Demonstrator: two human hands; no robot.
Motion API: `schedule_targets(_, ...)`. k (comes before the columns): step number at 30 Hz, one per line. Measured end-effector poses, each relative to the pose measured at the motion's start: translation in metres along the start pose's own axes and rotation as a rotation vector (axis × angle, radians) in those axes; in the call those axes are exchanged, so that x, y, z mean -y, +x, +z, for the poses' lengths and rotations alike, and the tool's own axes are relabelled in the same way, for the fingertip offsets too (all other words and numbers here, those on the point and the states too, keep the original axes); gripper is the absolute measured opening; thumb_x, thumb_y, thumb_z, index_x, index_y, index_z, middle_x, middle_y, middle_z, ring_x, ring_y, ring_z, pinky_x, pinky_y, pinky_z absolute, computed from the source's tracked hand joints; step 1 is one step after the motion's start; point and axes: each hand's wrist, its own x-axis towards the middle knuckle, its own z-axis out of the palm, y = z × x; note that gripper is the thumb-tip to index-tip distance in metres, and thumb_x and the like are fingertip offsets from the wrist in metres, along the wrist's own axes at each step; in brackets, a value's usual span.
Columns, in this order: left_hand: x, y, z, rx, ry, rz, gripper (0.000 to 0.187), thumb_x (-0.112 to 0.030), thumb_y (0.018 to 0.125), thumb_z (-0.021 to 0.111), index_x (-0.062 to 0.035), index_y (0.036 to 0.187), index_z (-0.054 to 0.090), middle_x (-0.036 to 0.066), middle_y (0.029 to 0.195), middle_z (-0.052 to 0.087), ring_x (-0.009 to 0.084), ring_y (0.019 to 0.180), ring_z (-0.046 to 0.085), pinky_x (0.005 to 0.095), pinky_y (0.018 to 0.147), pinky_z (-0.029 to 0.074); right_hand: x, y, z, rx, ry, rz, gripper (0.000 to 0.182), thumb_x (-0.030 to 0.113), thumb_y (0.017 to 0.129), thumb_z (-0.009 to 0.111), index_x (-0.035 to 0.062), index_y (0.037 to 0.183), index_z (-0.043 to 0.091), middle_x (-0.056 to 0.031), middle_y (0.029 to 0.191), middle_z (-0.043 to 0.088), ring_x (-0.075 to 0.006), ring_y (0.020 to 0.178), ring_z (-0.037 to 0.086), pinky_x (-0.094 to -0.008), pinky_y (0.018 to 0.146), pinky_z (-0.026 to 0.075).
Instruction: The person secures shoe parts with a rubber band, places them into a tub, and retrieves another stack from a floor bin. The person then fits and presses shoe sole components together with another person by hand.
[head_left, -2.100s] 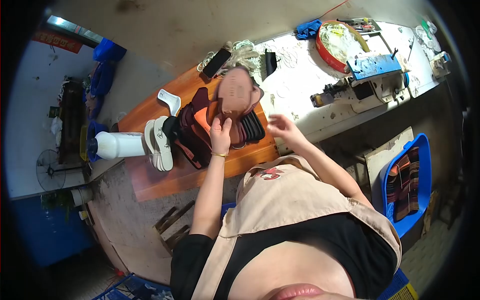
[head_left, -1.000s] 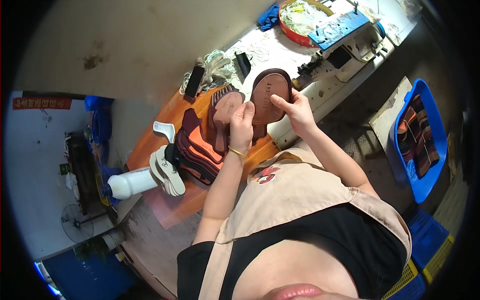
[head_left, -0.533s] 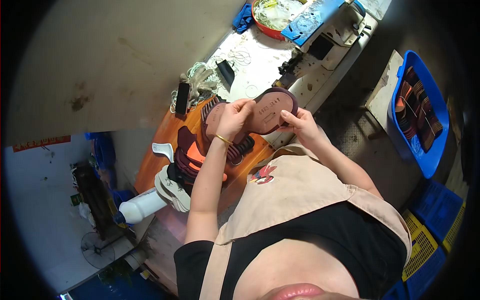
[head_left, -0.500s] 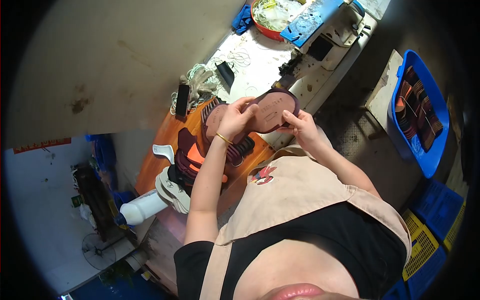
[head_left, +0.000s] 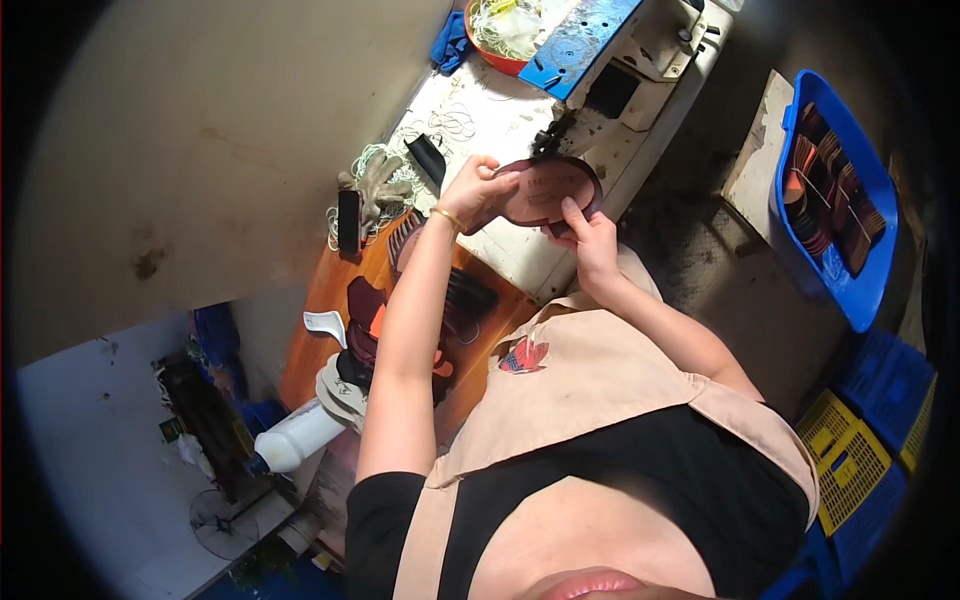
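A mauve-brown shoe insole point(head_left: 550, 185) with a dark edge and stamped marks on its face is held up between both hands. My left hand point(head_left: 477, 196), with a gold bangle at the wrist, is closed on its left end. From the right, my right hand point(head_left: 588, 236) pinches the lower edge, thumb on top of the stamped face. Just beyond the insole is the dark working end of a sewing machine point(head_left: 548, 138). Below my left forearm, a stack of dark red pieces point(head_left: 365, 300) lies on the wooden board.
A phone point(head_left: 348, 222), a grey glove point(head_left: 383, 188) and loose thread lie at the wall side. A white bottle point(head_left: 292, 440) stands at lower left. A blue bin point(head_left: 868, 290) of bundled pieces is at right. A red bowl point(head_left: 497, 62) of thread sits at the back.
Both hands have carried the insole slightly up the view, over the white table near the machine. The camera view has shifted a little. Both hands keep their hold.
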Motion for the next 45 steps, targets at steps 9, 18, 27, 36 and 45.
schedule_targets(9, 0.021, -0.041, -0.008, -0.219, -0.134, 0.097, 0.046, -0.010, 0.080, 0.068, -0.0043, 0.116, 0.041, 0.006, 0.088, 0.062, 0.0108, 0.080, 0.060, 0.0226, 0.072, 0.048, 0.004, 0.027, 0.013, 0.156, -0.202, 0.065, 0.034, 0.034, 0.084, 0.063, 0.0005, 0.082, 0.058, -0.0059, 0.072, 0.061, -0.0150, 0.064, 0.063, -0.0239, 0.058, 0.050)
schedule_targets(18, 0.029, -0.075, 0.046, -0.360, -0.210, 0.170, 0.050, -0.021, 0.087, 0.062, -0.0035, 0.130, 0.043, 0.007, 0.116, 0.055, 0.0135, 0.104, 0.051, 0.0265, 0.091, 0.040, 0.022, 0.046, 0.013, 0.155, -0.341, 0.068, 0.037, 0.033, 0.081, 0.066, -0.0021, 0.073, 0.060, -0.0070, 0.062, 0.059, -0.0146, 0.050, 0.061, -0.0229, 0.045, 0.048)
schedule_targets(27, 0.056, -0.057, 0.119, -0.450, -0.433, 0.323, 0.061, -0.016, 0.087, 0.061, -0.0080, 0.136, 0.026, 0.009, 0.130, 0.043, 0.0188, 0.116, 0.042, 0.0313, 0.098, 0.034, 0.022, 0.039, -0.023, 0.161, -0.812, -0.110, 0.044, 0.038, 0.085, 0.057, -0.0051, 0.076, 0.062, -0.0137, 0.060, 0.058, -0.0171, 0.053, 0.057, -0.0325, 0.051, 0.044)
schedule_targets(36, 0.042, -0.075, 0.111, -0.502, -0.662, 0.162, 0.071, -0.025, 0.086, 0.062, -0.0117, 0.140, 0.018, 0.007, 0.130, 0.040, 0.0200, 0.114, 0.042, 0.0347, 0.094, 0.036, 0.021, 0.033, -0.002, 0.384, -0.587, 0.103, 0.055, 0.047, 0.092, 0.042, -0.0047, 0.096, 0.061, -0.0074, 0.083, 0.063, -0.0131, 0.074, 0.058, -0.0258, 0.066, 0.047)
schedule_targets(45, 0.110, -0.132, 0.026, -0.891, 0.197, 0.419, 0.047, -0.029, 0.085, 0.064, -0.0040, 0.121, 0.048, 0.001, 0.083, 0.048, 0.0107, 0.074, 0.043, 0.0254, 0.065, 0.040, -0.049, 0.021, 0.025, 0.267, -0.463, 0.178, 0.065, 0.056, 0.090, 0.041, -0.0053, 0.100, 0.062, -0.0099, 0.091, 0.063, -0.0162, 0.080, 0.056, -0.0281, 0.078, 0.044)
